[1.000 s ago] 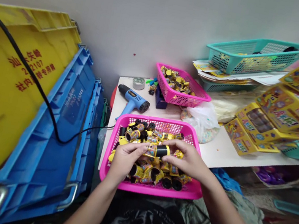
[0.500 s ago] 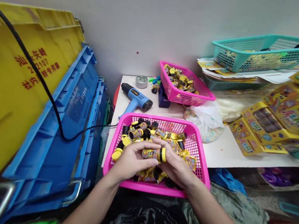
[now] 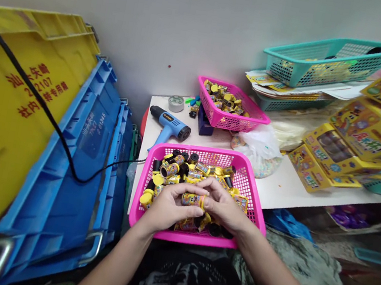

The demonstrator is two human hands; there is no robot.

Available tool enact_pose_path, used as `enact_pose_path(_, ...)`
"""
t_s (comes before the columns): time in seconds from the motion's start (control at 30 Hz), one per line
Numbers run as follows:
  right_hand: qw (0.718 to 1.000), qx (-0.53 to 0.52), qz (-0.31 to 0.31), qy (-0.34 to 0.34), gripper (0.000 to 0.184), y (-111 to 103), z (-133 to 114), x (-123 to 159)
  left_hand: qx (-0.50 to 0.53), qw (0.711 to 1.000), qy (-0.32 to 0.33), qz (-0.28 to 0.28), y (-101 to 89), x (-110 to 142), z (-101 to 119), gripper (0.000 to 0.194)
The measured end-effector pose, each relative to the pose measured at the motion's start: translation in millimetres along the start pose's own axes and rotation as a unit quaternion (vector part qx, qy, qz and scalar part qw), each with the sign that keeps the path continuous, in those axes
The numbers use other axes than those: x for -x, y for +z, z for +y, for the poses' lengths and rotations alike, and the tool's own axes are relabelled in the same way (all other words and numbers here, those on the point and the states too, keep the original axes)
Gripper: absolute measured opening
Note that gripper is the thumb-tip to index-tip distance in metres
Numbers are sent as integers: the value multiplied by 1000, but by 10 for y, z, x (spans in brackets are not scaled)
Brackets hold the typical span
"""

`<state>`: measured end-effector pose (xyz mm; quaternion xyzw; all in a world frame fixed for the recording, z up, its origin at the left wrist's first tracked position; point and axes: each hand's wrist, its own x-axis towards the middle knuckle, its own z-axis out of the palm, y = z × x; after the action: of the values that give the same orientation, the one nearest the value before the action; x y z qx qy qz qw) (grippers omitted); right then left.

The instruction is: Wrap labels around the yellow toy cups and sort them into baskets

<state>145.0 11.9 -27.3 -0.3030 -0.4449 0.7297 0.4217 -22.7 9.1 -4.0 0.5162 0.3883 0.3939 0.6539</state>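
Over the near pink basket, my left hand grips a small labelled yellow canister, thumb below and fingers above. My right hand is closed around the canister's right end, its thumb and fingers covering the yellow cap. Beneath both hands the basket holds many like canisters with yellow labels, some with black ends, and loose yellow caps.
A blue heat gun lies behind the basket, its black cord running left. Farther back are a roll of tape and a second pink basket. Yellow boxes stand right; blue crates stand left.
My right hand has closed over the canister's capped end, which showed uncovered before. My left hand keeps its hold. The view has shifted slightly.
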Motion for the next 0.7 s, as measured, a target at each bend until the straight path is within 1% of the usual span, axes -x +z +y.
enact_pose_path(0.07,999,-30,-16,19,39,-49,-28,20,36,999,-23,-25,-2,12,-36,34)
enact_pose_path(0.13,999,-21,-13,24,42,-170,-104,52,70,996,-39,-42,-25,38,-80,36)
enact_pose_path(0.17,1000,14,12,11,42,-257,-158,69,77,995,-40,-47,-45,55,-98,37)
enact_pose_path(0.2,996,75,56,-11,41,-356,-220,84,72,995,-38,-51,-72,72,-110,38)
enact_pose_path(0.23,981,158,110,-34,38,-461,-281,96,51,997,-34,-50,-102,86,-114,37)
enact_pose_path(0.27,951,261,158,-45,35,-564,-335,102,12,999,-26,-45,-135,94,-110,37)
enact_pose_path(0.3,905,382,182,-38,33,-660,-375,103,-45,998,-11,-34,-166,94,-100,36)
enact_pose_path(0.33,845,503,184,-13,31,-742,-396,98,-115,993,12,-17,-195,85,-88,34)
enact_pose_path(0.37,778,605,167,20,30,-807,-396,88,-195,980,40,6,-217,65,-77,33)
enact_pose_path(0.4,717,681,140,53,27,-855,-376,75,-278,958,68,32,-232,37,-70,32)
enact_pose_path(0.43,671,728,113,79,24,-888,-341,61,-358,928,89,53,-241,5,-70,33)
enact_pose_path(0.47,644,754,92,94,19,-911,-301,48,-430,895,99,67,-244,-27,-76,33)
enact_pose_path(0.5,632,764,80,101,15,-927,-262,36,-489,863,102,73,-245,-56,-86,34)
enact_pose_path(0.53,628,767,73,105,11,-941,-232,28,-531,838,99,72,-246,-78,-98,33)
enact_pose_path(0.57,622,772,66,111,9,-956,-218,23,-556,823,96,65,-247,-91,-109,32)
enact_pose_path(0.6,617,776,62,117,9,-972,-220,21,-566,816,97,61,-251,-95,-117,31)
enact_pose_path(0.63,614,778,60,122,11,-989,-239,23,-565,817,103,61,-258,-92,-120,30)
enact_pose_path(0.7,613,777,61,126,15,-1017,-304,35,-546,824,128,75,-273,-78,-112,29)
